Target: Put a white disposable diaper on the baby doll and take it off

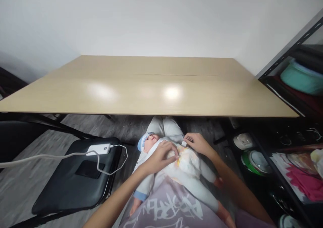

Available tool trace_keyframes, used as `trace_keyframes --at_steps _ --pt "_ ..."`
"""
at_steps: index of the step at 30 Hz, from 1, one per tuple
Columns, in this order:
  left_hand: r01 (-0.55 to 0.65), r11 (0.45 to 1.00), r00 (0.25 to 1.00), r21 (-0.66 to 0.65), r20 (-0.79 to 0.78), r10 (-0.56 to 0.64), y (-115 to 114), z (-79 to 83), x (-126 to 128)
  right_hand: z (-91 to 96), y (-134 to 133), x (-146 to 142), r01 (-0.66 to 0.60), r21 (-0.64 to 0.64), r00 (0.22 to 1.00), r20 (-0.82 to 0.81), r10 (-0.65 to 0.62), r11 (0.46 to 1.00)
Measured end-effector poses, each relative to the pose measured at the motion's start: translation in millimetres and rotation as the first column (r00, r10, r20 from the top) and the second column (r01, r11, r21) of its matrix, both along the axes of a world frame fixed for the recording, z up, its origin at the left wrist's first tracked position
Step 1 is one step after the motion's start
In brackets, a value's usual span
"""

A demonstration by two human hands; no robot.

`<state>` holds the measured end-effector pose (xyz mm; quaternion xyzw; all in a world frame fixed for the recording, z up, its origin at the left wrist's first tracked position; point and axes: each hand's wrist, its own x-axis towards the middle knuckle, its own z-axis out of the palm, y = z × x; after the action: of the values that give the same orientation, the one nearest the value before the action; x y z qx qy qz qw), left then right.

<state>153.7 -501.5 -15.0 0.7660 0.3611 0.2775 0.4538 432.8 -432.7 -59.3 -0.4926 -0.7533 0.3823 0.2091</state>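
A baby doll (152, 141) in a white outfit and a blue-and-white cap (143, 141) lies face up across my lap, its head to the left and its legs to the lower right. Around its hips is a white diaper (191, 162) with yellow and orange marks. My left hand (164, 155) rests over the doll's middle, thumb and forefinger closing on the diaper's waist edge. On the far side, my right hand (196, 142) pinches a small white diaper tab (184, 143) between its fingertips.
A wooden table (151, 98) stands ahead against the wall. At left, a black stool (73, 174) bears a white power bank (99, 149) with a cable and a dark phone-like slab (88, 169). Shelves at right hold a teal basin (301, 76), jars and a pink cloth (306, 184).
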Motion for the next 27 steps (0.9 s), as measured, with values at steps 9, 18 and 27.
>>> trace_keyframes --at_steps 9,18,27 --pt "0.074 0.960 0.997 -0.270 0.010 -0.074 -38 22.5 -60 -3.1 -4 -3 -0.284 -0.074 0.953 -0.129 0.273 0.956" --pt "-0.068 0.998 0.996 -0.018 -0.056 0.067 -1 6.9 -8 60.3 -34 11 -0.406 -0.205 0.914 -0.115 0.390 0.890" --pt "0.627 0.751 0.524 -0.210 -0.599 -0.605 82 -19.8 148 44.4 -107 54 -0.304 -0.309 0.941 0.051 0.335 0.901"
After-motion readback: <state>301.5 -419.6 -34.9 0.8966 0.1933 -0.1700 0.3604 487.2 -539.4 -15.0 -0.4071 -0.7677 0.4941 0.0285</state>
